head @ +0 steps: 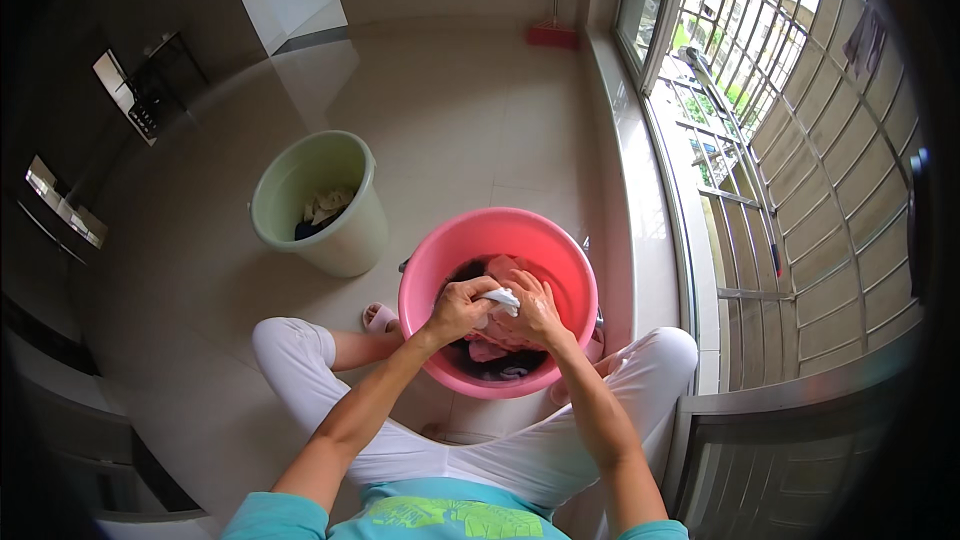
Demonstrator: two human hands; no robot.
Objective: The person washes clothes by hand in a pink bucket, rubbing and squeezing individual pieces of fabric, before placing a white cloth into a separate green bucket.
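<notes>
Between my knees stands a pink plastic tub (419, 255) holding wet clothes. My left hand (459, 313) is closed on a small white cloth (504, 298) above the tub. My right hand (537, 310) lies against the cloth's other side, its fingers spread and pointing to the far rim; its palm is hidden. Beneath both hands are a pink garment (489, 349) and dark laundry (471, 270). A greyish piece of cloth (514, 373) shows at the near side inside the tub.
A pale green bucket (352, 247) with beige and dark cloths stands on the tiled floor, ahead and left. A low ledge (630, 165) and a barred window (750, 37) run along the right. A red broom (553, 35) stands by the far wall.
</notes>
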